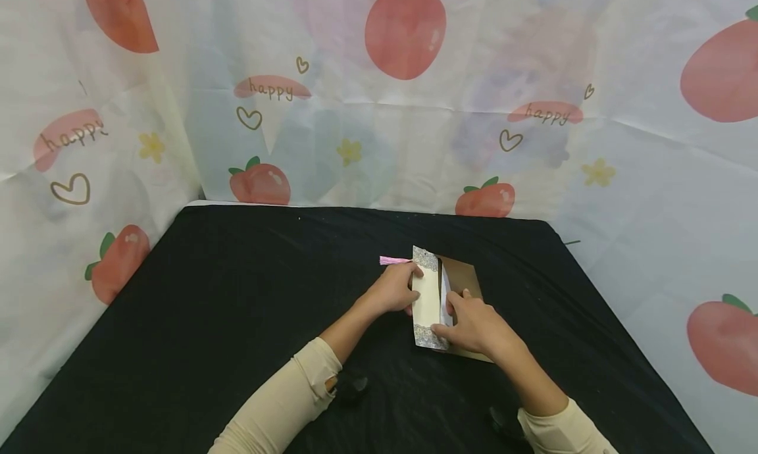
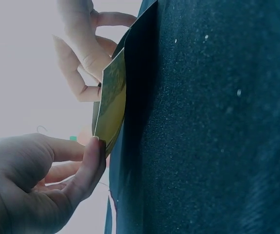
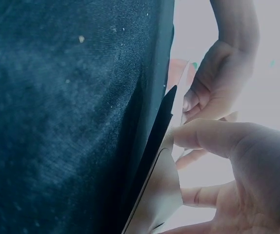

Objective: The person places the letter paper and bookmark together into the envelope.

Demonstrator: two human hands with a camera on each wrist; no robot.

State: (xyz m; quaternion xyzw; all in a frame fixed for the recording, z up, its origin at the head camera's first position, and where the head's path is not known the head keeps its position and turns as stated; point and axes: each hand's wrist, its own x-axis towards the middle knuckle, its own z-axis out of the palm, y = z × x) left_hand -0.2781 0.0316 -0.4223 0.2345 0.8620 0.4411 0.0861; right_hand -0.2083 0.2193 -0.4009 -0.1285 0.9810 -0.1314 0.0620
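Note:
A cream strip (image 1: 425, 296) with silvery patterned ends lies over a brown card (image 1: 464, 276) on the black cloth. White paper (image 1: 446, 296) shows in the gap between them; whether strip and card are joined, I cannot tell. A pink tassel (image 1: 393, 260) sticks out left of the strip's upper end. My left hand (image 1: 393, 288) pinches the strip's left edge, thumb and finger meeting on it in the left wrist view. My right hand (image 1: 474, 324) pinches the strip's right edge near the bottom, its other fingers over the white paper and brown card. In the right wrist view the brown card (image 3: 162, 187) bows upward.
Black cloth (image 1: 237, 276) covers the table. White curtains (image 1: 355, 125) printed with red fruit, hearts and yellow flowers hang behind it and at both sides. Small dark objects (image 1: 353, 387) sit beneath the wrists.

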